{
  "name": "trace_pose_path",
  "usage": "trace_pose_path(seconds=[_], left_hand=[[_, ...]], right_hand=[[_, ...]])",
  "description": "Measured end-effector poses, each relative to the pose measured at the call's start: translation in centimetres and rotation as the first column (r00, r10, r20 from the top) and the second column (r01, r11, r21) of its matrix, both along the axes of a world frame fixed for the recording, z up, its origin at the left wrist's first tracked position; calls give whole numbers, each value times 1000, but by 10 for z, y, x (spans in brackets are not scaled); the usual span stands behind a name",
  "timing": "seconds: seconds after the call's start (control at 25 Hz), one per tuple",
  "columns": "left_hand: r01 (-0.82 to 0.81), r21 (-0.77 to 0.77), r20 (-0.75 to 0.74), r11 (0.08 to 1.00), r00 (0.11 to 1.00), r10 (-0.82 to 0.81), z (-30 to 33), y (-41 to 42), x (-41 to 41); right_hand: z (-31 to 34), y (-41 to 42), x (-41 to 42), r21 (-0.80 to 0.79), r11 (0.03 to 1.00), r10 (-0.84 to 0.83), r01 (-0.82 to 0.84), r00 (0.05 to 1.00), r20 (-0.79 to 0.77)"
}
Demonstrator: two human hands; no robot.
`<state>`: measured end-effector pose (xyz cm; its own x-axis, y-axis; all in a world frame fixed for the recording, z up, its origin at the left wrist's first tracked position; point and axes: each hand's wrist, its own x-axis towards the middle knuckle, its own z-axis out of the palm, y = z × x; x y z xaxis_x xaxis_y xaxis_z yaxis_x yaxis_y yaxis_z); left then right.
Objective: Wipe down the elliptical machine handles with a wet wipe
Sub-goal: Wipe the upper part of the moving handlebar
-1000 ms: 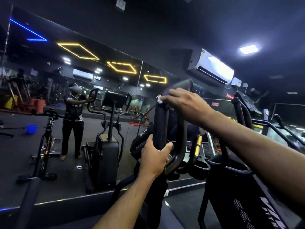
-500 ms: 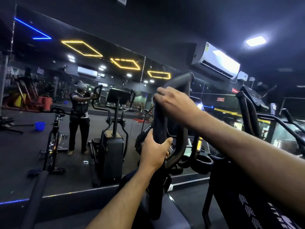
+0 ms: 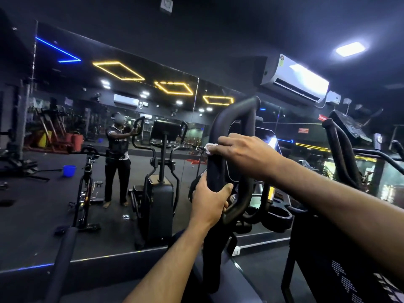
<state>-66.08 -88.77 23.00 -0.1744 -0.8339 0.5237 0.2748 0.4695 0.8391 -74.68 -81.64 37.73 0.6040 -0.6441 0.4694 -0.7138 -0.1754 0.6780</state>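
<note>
The right hand (image 3: 244, 155) has its grip curled over the wipe (image 3: 210, 148), pressing it against the near bar of the looped handle (image 3: 235, 158); only a small white corner of the wipe shows past the fingertips, so how much of the bar it covers cannot be told. Just below on the same bar, the left hand (image 3: 208, 204) wraps its grip round the handle, thumb on the near side, and seems to be steadying it. The wipe sits about midway up the near bar, with the curved top of the loop above it and the far bar of the loop behind the right hand. As a judgement, the task is under way on this one handle: the wipe is in contact and in a working position, but nothing on the dark, evenly matt surface tells which stretches are already cleaned. The part beneath the left hand cannot have the wipe on it now, and will need that hand to shift. Further right stands another handle (image 3: 341, 154) on the far side of the console (image 3: 349, 127), with no hand or wipe near it, so it looks to be left to do. The mirror (image 3: 109, 149) ahead shows the person at the machine, too small to add detail.
</note>
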Motion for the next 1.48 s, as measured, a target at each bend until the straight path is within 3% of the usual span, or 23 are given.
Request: trace_pose_path(seconds=[0.08,0.24,0.4,0.56,0.72,0.84,0.96,1.04,1.12,1.2,1.36,1.48], left_hand=[[-11,-9,-5,1000,1000,11,0,-2,0],[16,-10,-15,1000,1000,-17,-3,-3,-2],[19,-18,-28,1000,999,-20,-2,-2,0],[32,-23,-29,999,999,-33,0,4,1],[3,-22,-31,1000,1000,-3,-6,4,0],[-59,-109,45,992,997,64,-11,-3,1],[67,25,-16,997,998,-67,-31,5,5],[129,194,-66,973,991,-118,-64,16,3],[298,401,-196,866,951,-237,-88,33,3],[426,475,-295,770,901,-317,-96,39,3],[360,485,-250,797,930,-268,-94,39,1],[332,513,-219,792,942,-254,-91,44,2]], right_hand=[[-7,-3,16,-14,998,-55,56,996,69],[-19,2,23,72,996,-50,50,999,-1],[-23,4,17,39,999,-37,32,990,136],[-38,10,7,157,987,36,-42,998,42],[-33,3,14,39,999,1,-7,991,132],[-53,6,26,155,988,16,-18,1000,20],[-35,10,-7,149,983,102,-111,993,64],[-42,7,-6,87,986,130,-144,979,154],[-65,4,4,96,984,135,-147,984,120],[-71,11,-3,171,969,165,-178,982,87],[-64,5,-13,76,976,183,-204,958,219],[-91,6,3,158,973,149,-171,979,141]])
